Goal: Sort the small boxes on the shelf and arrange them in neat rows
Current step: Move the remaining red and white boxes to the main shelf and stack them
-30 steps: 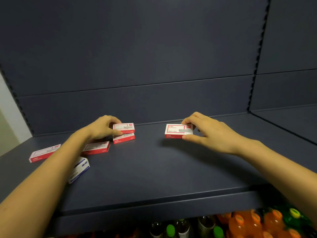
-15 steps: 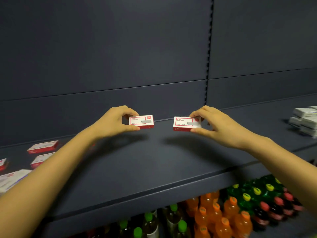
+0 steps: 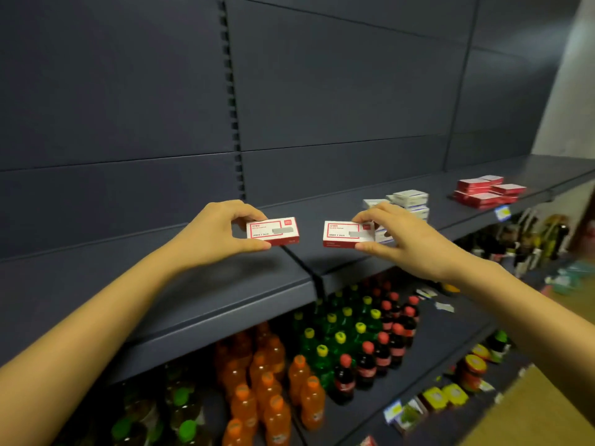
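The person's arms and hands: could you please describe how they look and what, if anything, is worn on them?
Both are bare: the left hand and right hand wear no gloves, and no ring, watch or bracelet shows. The left forearm and right forearm are sleeveless to the frame's edge.

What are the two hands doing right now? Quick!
Left hand: holds a small red box, pinched between thumb and fingers.
Right hand: holds the other small red box the same way.
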Motion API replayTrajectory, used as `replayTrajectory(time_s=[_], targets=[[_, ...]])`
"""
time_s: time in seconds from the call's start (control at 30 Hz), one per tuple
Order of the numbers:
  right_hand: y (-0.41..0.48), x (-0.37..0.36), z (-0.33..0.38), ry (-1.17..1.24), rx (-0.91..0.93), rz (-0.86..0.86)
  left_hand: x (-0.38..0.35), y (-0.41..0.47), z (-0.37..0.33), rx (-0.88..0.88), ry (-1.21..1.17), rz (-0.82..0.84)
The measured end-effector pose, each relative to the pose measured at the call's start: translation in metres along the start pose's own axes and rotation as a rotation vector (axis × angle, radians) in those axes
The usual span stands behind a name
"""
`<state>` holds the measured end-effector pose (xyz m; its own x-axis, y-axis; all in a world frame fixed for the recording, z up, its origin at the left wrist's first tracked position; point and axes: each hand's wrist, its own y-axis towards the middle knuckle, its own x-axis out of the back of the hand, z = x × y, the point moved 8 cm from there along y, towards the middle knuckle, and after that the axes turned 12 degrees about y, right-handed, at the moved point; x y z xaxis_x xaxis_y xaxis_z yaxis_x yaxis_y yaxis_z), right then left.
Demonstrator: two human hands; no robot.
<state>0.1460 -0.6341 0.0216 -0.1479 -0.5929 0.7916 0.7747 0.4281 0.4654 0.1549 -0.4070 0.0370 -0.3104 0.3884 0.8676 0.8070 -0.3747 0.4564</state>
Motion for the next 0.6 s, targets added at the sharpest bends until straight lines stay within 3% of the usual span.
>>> replayTrajectory(time_s=[0.6], targets=[[-0.082, 0.131, -0.206, -0.104, -0.163, -0.041, -0.113, 0.141, -0.183, -0.091, 0.041, 0.058]])
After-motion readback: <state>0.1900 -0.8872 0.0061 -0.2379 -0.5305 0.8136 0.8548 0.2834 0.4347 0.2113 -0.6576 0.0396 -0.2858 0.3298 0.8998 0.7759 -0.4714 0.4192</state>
